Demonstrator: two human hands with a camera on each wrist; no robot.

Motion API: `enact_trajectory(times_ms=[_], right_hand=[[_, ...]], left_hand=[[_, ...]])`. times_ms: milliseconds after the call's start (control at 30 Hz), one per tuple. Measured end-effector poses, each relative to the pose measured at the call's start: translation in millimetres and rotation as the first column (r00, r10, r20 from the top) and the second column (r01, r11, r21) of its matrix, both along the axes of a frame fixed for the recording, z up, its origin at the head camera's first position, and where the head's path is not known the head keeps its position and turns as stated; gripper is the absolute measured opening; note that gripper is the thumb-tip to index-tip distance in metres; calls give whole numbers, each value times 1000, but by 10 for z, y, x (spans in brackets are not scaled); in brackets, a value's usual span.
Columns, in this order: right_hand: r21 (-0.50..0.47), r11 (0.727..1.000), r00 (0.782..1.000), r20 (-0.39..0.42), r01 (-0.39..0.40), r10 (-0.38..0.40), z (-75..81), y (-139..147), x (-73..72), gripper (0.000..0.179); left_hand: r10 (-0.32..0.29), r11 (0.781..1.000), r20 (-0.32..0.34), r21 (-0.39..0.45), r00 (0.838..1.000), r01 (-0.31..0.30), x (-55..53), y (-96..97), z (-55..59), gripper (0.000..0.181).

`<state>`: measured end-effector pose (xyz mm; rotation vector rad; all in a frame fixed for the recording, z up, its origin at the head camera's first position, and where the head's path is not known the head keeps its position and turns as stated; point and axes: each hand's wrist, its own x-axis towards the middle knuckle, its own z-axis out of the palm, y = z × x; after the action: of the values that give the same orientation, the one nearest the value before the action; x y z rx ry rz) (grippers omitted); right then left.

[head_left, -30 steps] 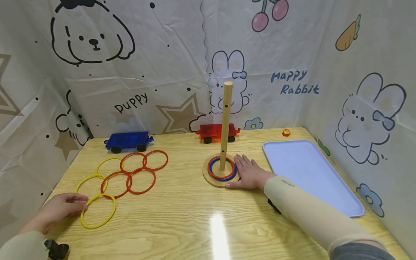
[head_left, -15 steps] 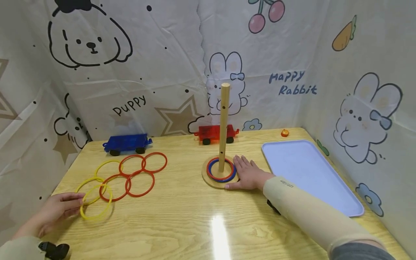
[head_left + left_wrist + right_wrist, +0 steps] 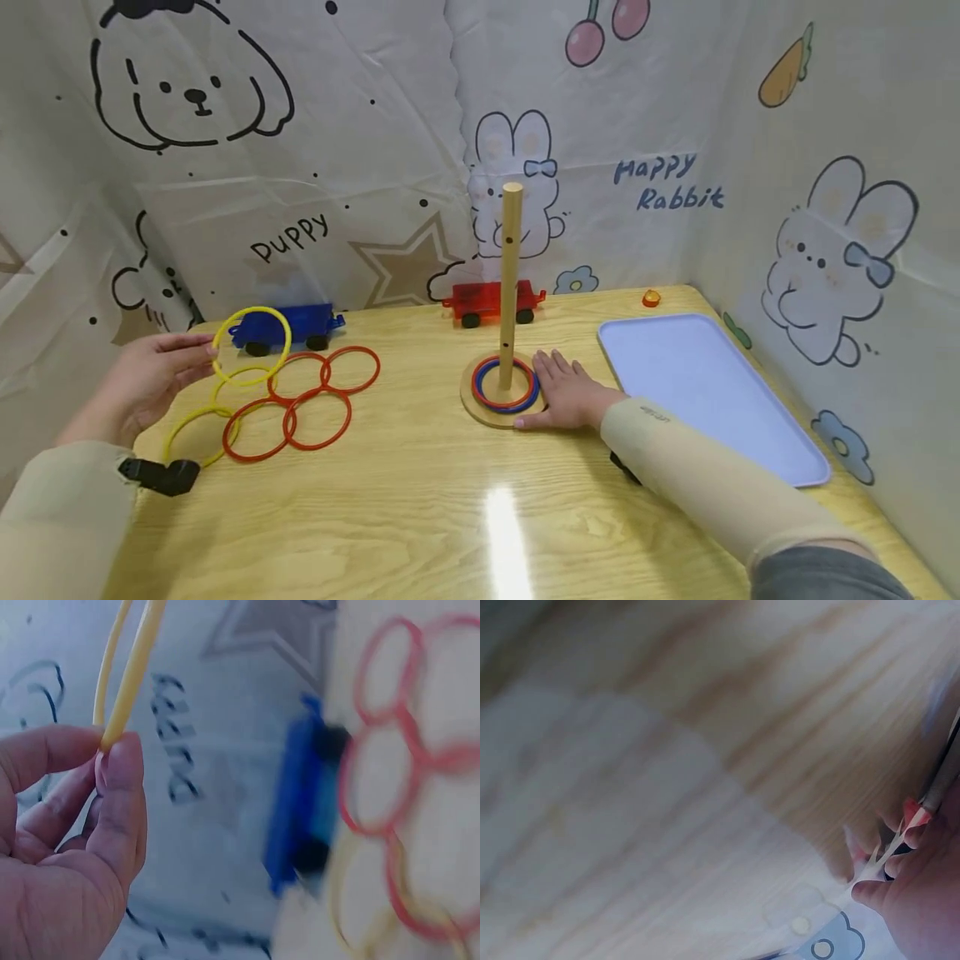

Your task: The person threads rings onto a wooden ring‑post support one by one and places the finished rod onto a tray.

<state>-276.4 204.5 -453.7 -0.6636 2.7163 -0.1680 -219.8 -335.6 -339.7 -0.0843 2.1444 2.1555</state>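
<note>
My left hand [image 3: 153, 379] pinches a yellow ring [image 3: 289, 337] between thumb and fingers, holding it upright above the table's left side. In the left wrist view, the thumb and fingertips close on the lower end of this yellow ring [image 3: 135, 675]. My right hand [image 3: 566, 393] lies with straight fingers on the right edge of a round wooden base [image 3: 467, 393]. From that base rises a tall wooden peg [image 3: 510, 275]. A red ring [image 3: 473, 385] and a blue ring [image 3: 537, 393] lie around its foot. The right wrist view shows the right hand [image 3: 922, 889] only partly, at its edge.
Several red rings [image 3: 350, 417] and two yellow rings [image 3: 167, 437] lie overlapping at left. Behind them stands a blue toy wagon [image 3: 311, 323]; a red toy wagon [image 3: 483, 302] is behind the peg. A pale blue tray [image 3: 705, 392] and small orange object [image 3: 651, 297] are at right.
My left hand has lifted the yellow ring off the table, up and away from me, toward the blue wagon. The right hand keeps its place on the base.
</note>
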Motion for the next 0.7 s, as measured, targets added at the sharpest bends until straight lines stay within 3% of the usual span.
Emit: enact_trajectory(times_ms=[267, 367, 467, 533, 700], right_hand=[[4, 1000, 1000, 9, -4, 4, -12, -28, -11, 125], [0, 1000, 1000, 3, -7, 7, -30, -35, -18, 126], [12, 1000, 1000, -2, -5, 5, -39, -28, -17, 125], [15, 1000, 1000, -2, -6, 6, -34, -20, -13, 125], [3, 1000, 1000, 8, -10, 10, 0, 4, 0, 125]], left_hand=[[10, 990, -56, -142, 998, -18, -361, 654, 483, 9], [-9, 986, -86, -164, 996, -6, -475, 968, 653, 20], [-32, 994, -129, -110, 991, 18, -567, 1304, 838, 18], [-42, 999, -160, -29, 986, 38, -606, 1529, 962, 13], [-83, 991, -203, 84, 976, 102, -662, 2085, 1248, 13]])
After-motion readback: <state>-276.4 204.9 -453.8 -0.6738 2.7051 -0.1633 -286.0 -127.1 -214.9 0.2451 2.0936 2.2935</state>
